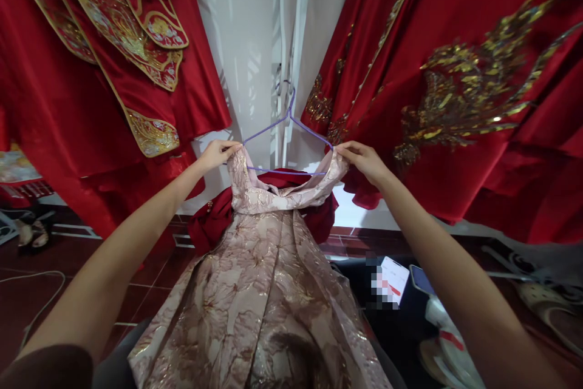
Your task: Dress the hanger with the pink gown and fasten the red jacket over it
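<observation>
A pale pink brocade dress [255, 255] with a raised floral pattern hangs in front of me, its skirt spreading toward my lap. Inside its shoulders sits a purple hanger [266, 129], hook pointing up. My left hand [219, 153] pinches the left shoulder strap at the hanger's end. On the other side, my right hand [362, 158] pinches the right strap the same way. Dark red cloth [212, 219] shows behind the dress's neckline.
Red embroidered gowns hang on the left [191, 73] and right [455, 176], around a white upright post [296, 25]. A lit phone [392, 280] lies on a dark surface at lower right, near a second phone [422, 280]. Shoes [34, 234] stand at far left.
</observation>
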Available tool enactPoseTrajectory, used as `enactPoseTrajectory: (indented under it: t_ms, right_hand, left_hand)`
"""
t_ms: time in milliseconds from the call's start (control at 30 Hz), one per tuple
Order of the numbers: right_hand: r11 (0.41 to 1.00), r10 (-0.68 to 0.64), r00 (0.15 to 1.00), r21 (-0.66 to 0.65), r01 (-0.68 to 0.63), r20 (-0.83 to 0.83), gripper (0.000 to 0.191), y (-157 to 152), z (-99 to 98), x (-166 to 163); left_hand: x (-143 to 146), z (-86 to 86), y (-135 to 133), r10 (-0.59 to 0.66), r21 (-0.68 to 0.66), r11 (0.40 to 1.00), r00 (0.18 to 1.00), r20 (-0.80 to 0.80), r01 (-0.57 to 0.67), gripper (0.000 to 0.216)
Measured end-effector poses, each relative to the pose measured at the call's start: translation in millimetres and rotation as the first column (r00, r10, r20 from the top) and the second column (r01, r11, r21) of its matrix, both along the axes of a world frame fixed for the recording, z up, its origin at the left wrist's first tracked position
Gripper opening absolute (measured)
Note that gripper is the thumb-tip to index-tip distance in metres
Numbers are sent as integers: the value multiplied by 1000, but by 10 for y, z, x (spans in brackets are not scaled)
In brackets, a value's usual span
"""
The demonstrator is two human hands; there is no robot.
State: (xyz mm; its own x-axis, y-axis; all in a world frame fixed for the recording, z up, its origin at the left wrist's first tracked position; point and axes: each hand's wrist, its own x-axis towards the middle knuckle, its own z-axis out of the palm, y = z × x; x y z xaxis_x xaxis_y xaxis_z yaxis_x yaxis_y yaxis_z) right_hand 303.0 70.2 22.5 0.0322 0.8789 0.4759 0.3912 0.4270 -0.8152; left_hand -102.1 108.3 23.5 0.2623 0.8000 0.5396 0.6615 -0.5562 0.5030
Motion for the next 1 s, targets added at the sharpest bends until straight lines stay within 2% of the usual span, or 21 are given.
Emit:
enactPoseTrajectory:
  t_ms: [100,200,267,333,433,533,600,667,733,800,900,1000]
  right_hand:
    - [997,-68,997,25,68,-29,38,4,11,27]
    - [990,-134,986,27,137,-98,37,11,-17,89]
    - [983,-177,971,21,183,-159,35,12,-82,142]
    - [972,-228,951,9,235,-209,31,-11,-196,199]
    - [945,-322,908,-27,327,-270,25,-116,-457,270]
    - [927,-371,852,-87,366,-370,22,-283,-759,297]
    - [926,-374,819,-137,351,-435,23,-380,-921,280]
    - [925,-380,797,-171,340,-469,25,-438,-1018,241]
    - [926,-377,792,-179,332,-480,26,-466,-1045,194]
    - [936,-352,796,-184,301,-492,27,-484,-1022,155]
    - [954,-297,791,-199,223,-534,29,-528,-956,122]
    - [963,-268,776,-179,200,-571,29,-577,-910,104]
  left_hand:
    - [-52,-20,-83,138,94,987,988,-62,-132,44]
    - [-161,-47,-222,304,132,952,915,-266,-278,41]
    - [-259,-93,-328,356,121,934,855,-376,-336,40]
    - [-348,-166,-441,341,87,936,824,-452,-340,38]
    - [-384,-286,-614,246,36,962,806,-538,-270,36]
    - [-224,-332,-745,165,52,985,818,-551,-164,35]
    - [-7,-297,-770,76,109,994,848,-524,-22,34]
    - [269,-234,-735,-39,203,965,861,-507,163,33]
    - [563,-190,-656,-103,284,917,855,-509,279,32]
    - [832,-196,-568,-126,308,891,833,-538,334,30]
    - [1100,-286,-491,-112,272,898,779,-618,345,26]
    - [1143,-371,-515,-86,254,906,735,-673,338,25]
